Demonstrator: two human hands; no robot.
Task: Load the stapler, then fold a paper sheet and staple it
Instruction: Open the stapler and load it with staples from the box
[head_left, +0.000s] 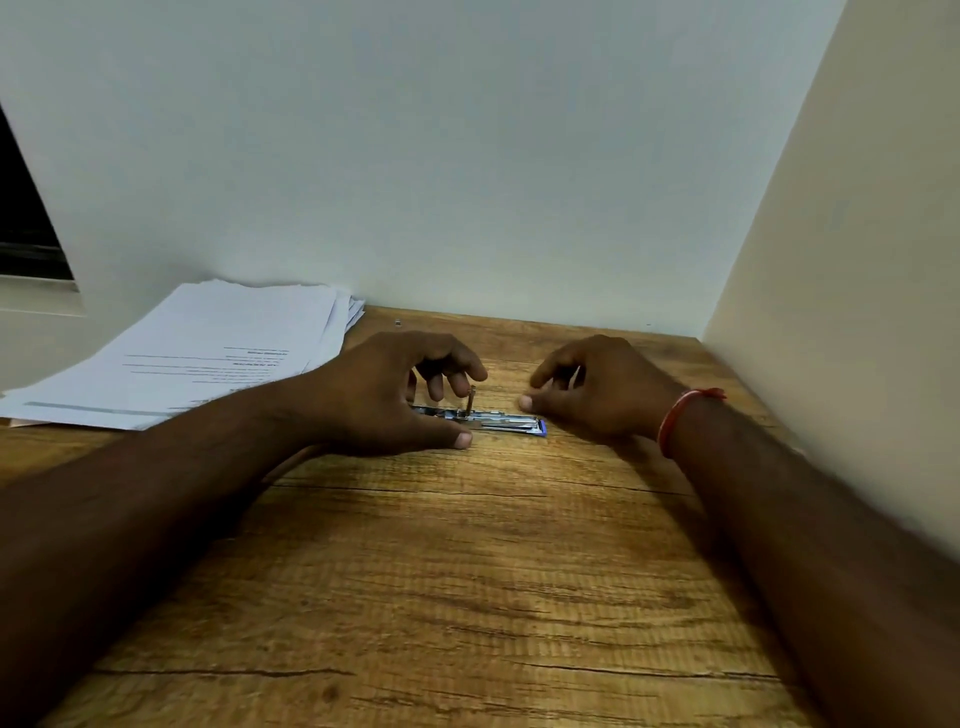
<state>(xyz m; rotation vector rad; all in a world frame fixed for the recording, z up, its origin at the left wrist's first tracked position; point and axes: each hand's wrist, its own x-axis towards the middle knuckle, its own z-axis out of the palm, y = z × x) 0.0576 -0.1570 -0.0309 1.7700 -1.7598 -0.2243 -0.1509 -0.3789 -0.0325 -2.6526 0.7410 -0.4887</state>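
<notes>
Lying opened flat on the tabletop (467, 571), the stapler (501, 419) sits between both hands. The left grip (395, 395) arches over its left half, thumb down on the near side and curled fingers by the upright pusher (470, 401); I cannot tell whether it pinches anything. The right grip (587, 395) is loosely curled and holds nothing, its thumb just beside the stapler's blue end. Papers (208, 353) lie far left.

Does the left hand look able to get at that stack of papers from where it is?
Probably yes. The paper stack lies just left of the left hand on the same wooden table, with nothing between them. The hand sits over the stapler, though.
</notes>
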